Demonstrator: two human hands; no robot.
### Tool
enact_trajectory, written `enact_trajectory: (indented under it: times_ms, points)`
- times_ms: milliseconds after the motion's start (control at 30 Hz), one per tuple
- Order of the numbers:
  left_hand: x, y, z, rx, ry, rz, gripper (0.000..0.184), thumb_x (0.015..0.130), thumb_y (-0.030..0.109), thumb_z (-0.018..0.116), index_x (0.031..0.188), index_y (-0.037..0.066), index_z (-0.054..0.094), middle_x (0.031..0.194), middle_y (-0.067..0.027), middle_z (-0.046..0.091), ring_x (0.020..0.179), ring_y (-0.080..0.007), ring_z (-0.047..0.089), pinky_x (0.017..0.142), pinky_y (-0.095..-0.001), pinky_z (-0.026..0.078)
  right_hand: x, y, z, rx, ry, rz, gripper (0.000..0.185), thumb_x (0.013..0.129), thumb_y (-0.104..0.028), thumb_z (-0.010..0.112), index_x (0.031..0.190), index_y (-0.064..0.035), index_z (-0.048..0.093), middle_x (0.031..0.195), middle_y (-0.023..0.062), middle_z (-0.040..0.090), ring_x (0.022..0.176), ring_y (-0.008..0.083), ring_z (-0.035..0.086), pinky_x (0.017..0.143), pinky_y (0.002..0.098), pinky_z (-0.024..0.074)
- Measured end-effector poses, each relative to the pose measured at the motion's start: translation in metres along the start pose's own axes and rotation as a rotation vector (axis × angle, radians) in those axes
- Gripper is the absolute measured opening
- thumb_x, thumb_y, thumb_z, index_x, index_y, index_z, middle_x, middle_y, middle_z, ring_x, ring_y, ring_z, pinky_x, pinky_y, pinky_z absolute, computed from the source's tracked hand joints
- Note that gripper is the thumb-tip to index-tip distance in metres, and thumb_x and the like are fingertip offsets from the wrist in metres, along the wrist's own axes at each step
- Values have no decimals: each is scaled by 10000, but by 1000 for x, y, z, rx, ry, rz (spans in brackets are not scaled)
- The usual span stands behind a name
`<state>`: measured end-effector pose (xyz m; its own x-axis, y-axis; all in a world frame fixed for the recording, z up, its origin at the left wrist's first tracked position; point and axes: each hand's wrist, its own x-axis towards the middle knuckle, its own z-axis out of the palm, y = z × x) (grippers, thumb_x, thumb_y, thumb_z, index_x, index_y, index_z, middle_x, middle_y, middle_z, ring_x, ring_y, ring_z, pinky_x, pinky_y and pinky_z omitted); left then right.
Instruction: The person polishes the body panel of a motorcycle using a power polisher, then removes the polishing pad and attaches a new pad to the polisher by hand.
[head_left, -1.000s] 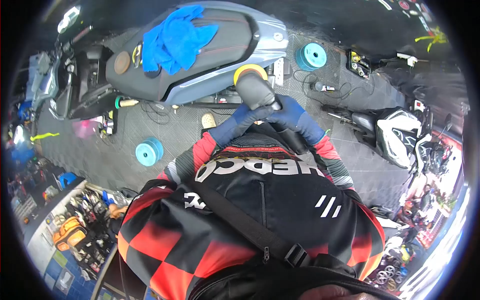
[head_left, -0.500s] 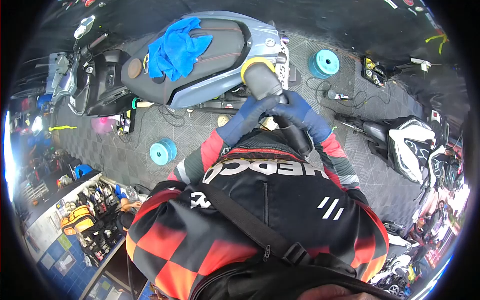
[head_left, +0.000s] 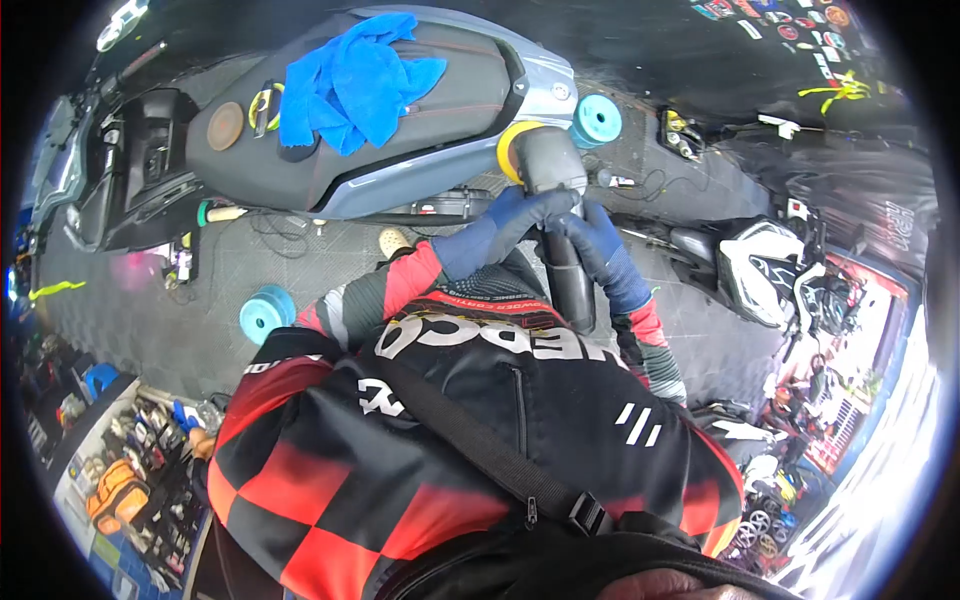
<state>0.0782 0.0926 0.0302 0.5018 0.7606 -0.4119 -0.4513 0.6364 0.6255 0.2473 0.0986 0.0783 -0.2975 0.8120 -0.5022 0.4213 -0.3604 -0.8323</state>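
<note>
Both gloved hands hold a black polisher (head_left: 552,160) with a yellow pad (head_left: 512,152). My left hand (head_left: 505,225), in a dark blue glove, is closed around the polisher near its head. The right hand (head_left: 603,255) grips the handle just below, fingers wrapped. The pad faces the rear side of a grey-blue scooter (head_left: 400,185); whether it touches the panel cannot be made out. On the scooter's black seat (head_left: 460,75) lies a crumpled blue cloth (head_left: 355,85). Beside the cloth are a round brown disc (head_left: 225,127) and a yellow-rimmed item (head_left: 264,108).
Blue round stools (head_left: 597,122) (head_left: 266,315) stand on the grey tiled floor. A white and black motorcycle (head_left: 760,265) is on the right. Cords lie on the floor near a yellow and black item (head_left: 682,135). A crowded bench with an orange bag (head_left: 117,495) is at lower left.
My view has shifted, so the scooter sits further left and larger. The polisher's handle points more straight down toward my body, and both hands stay on it.
</note>
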Motion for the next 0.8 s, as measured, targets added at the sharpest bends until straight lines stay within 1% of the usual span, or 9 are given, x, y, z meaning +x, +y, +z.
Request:
enact_trajectory:
  times_ms: [67, 267, 367, 467, 533, 600, 733, 767, 800]
  points:
    - [-6, -3, 1, -32, 33, 44, 441, 837, 344, 680, 1142, 46, 565, 977, -38, 619, 905, -136, 600, 786, -286, 484, -6, -12, 3, 89, -115, 61, 496, 857, -283, 631, 1199, 24, 444, 981, 146, 620, 812, 199, 650, 705, 331, 556]
    - [-2, 25, 8, -12, -55, 95, 489, 805, 381, 707, 1130, 42, 570, 939, -41, 623, 839, -135, 616, 729, -282, 499, -5, -25, 11, 168, 118, -27, 464, 837, -314, 657, 1111, 45, 552, 946, 100, 642, 849, 149, 610, 760, 308, 506]
    - [-9, 27, 20, -111, 43, 37, 444, 823, 354, 691, 1115, 40, 575, 938, -47, 624, 809, -129, 610, 712, -282, 501, -4, -54, -8, 45, -124, 39, 480, 842, -330, 652, 1110, 57, 554, 957, 113, 648, 861, 171, 612, 792, 319, 494]
    - [17, 20, 12, -70, -35, 55, 449, 836, 343, 679, 1144, 38, 562, 967, -44, 622, 849, -126, 612, 750, -278, 498, 2, -36, -15, -147, 88, -61, 494, 840, -342, 652, 1102, 64, 550, 963, 128, 648, 861, 190, 615, 784, 336, 497]
    - [12, 20, 18, -90, -16, 72, 418, 844, 330, 670, 1129, 42, 568, 976, -33, 616, 865, -119, 605, 776, -272, 489, 2, -50, -21, -110, 14, -8, 524, 831, -365, 663, 1101, 70, 551, 973, 156, 644, 910, 191, 601, 798, 337, 487]
    - [7, 13, 21, -69, 52, 122, 388, 849, 305, 665, 1120, 44, 571, 980, -25, 614, 869, -108, 597, 774, -263, 483, 6, -40, -32, -436, -44, -14, 549, 821, -384, 677, 1101, 72, 555, 981, 168, 649, 929, 205, 604, 815, 346, 482]
    - [10, 17, 11, -67, -74, -2, 345, 902, 274, 601, 1148, 37, 557, 982, -26, 615, 925, -118, 592, 819, -285, 479, 15, -19, -32, -127, -139, -44, 581, 797, -396, 712, 1126, 59, 561, 1004, 154, 663, 922, 203, 621, 841, 370, 489]
    - [7, 18, 12, -23, -39, 28, 356, 925, 296, 561, 1159, 27, 559, 1004, -61, 624, 939, -155, 598, 841, -311, 481, 17, -18, -26, -18, -159, -8, 425, 837, -271, 698, 1124, 28, 607, 999, 76, 674, 908, 137, 615, 841, 308, 500]
    - [7, 9, 7, -106, -68, -9, 397, 911, 314, 583, 1170, 15, 553, 1044, -59, 608, 953, -142, 590, 834, -294, 481, 9, -32, -19, -7, -132, -53, 411, 824, -268, 718, 1095, 27, 625, 1018, 81, 673, 922, 141, 614, 843, 306, 498]
